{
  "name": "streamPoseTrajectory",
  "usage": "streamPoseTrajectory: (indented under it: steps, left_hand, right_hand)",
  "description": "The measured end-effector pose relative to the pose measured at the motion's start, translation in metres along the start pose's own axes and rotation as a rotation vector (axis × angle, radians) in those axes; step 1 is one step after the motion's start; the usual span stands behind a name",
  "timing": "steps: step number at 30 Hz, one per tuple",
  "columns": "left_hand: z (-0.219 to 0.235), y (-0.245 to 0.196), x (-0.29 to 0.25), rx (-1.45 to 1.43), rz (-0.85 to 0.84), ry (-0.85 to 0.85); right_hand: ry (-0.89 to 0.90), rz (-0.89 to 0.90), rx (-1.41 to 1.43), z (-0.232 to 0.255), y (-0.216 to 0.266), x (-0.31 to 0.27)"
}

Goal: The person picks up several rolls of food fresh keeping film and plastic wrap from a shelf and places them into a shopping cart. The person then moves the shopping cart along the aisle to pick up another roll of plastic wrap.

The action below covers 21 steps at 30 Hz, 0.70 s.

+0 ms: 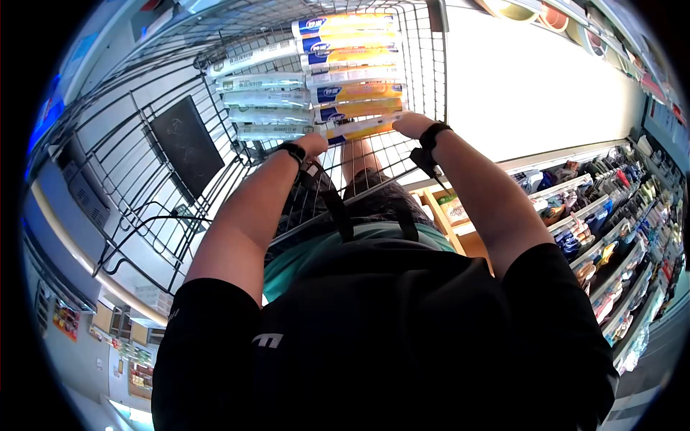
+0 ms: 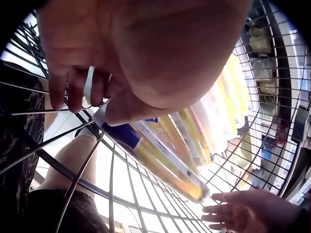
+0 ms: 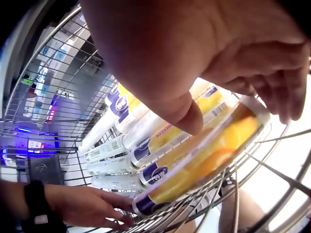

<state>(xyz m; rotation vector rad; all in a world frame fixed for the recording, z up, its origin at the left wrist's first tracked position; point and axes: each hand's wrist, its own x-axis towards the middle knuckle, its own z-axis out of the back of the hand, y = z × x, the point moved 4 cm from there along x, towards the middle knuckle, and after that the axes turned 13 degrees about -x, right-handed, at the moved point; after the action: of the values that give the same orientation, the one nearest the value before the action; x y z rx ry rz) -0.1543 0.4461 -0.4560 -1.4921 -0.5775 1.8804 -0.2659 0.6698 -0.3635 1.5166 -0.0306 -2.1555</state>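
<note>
Shop shelves [image 1: 611, 237] crammed with small goods run along the right, and the person in the black shirt [image 1: 388, 316] stands between them and my view of a wire cart [image 1: 424, 79]. Both hands work inside it, near the person's body. The left hand [image 1: 311, 146] is at the left end of the nearest yellow pack [image 1: 363, 129], fingers loosely extended and the thumb lying over the end; how firmly it presses, I can't tell. The right hand [image 1: 413, 125] is at the other end, its fingers nearly straight and spread past the tip rather than wrapped round it. One hand at each end seems sensible for something so long and rounded, since a touch in the middle might let it swing out of line.

That pack lies crosswise against the near side of the cart, just beside the other yellow packs [image 1: 370, 92], which are stacked in a neat row away from the person. To their left runs a second row, of pale packs [image 1: 262, 81], end to end with the yellow ones. Lying snugly side by side probably stops them rolling, and the wire walls would help too. Black straps [image 1: 435, 135] circle both wrists. Farther left, a dark panel [image 1: 185, 147] hangs on the wires.
</note>
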Motion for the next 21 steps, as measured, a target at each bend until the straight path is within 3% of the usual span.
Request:
streamPoseTrajectory:
  steps: [1, 3, 4, 5, 7, 8, 9, 11, 12, 13, 15, 19, 21]
  left_hand:
    - [-0.001, 0.0, 0.003, 0.069, -0.097, 0.029]
    - [-0.003, 0.008, 0.012, -0.077, 0.058, 0.138]
    - [-0.013, 0.019, 0.031, -0.147, 0.14, 0.019]
    - [-0.028, 0.032, 0.039, -0.15, 0.141, 0.019]
    - [0.016, 0.027, -0.002, -0.63, 0.48, -0.311]
    - [0.03, 0.024, -0.014, -0.725, 0.481, -0.363]
    - [0.036, 0.026, -0.021, -0.72, 0.487, -0.369]
    - [0.049, 0.033, -0.041, -1.252, 0.494, -0.498]
    - [0.085, 0.008, -0.071, -1.34, 0.488, -0.417]
    - [0.094, 0.005, -0.085, -1.502, 0.418, -0.549]
    - [0.131, -0.019, -0.121, -1.619, 0.3, -0.637]
    - [0.206, -0.092, -0.199, -1.614, 0.002, -0.782]
    - [0.24, -0.137, -0.238, -1.532, -0.23, -0.832]
  right_hand:
    - [0.061, -0.124, 0.084, 0.003, 0.001, 0.002]
    - [0.175, -0.284, 0.223, 0.012, 0.003, 0.0]
    - [0.153, -0.311, 0.229, 0.012, 0.003, 0.001]
    - [0.155, -0.31, 0.228, 0.012, 0.004, 0.001]
    - [-0.006, -0.335, 0.307, 0.022, 0.003, -0.001]
    - [-0.168, -0.334, 0.393, 0.013, -0.006, 0.005]
    - [-0.223, -0.156, 0.263, 0.023, -0.003, 0.001]
    - [-0.362, -0.312, 0.624, 0.036, -0.006, -0.004]
    - [-0.441, -0.182, 0.862, 0.033, -0.013, 0.002]
    - [-0.479, -0.115, 1.01, 0.065, 0.003, -0.024]
    - [-0.631, 0.079, 1.17, 0.098, 0.004, -0.053]
    - [-0.901, 0.177, 1.044, 0.185, 0.006, -0.158]
    - [-1.046, 0.229, 0.963, 0.216, 0.005, -0.212]
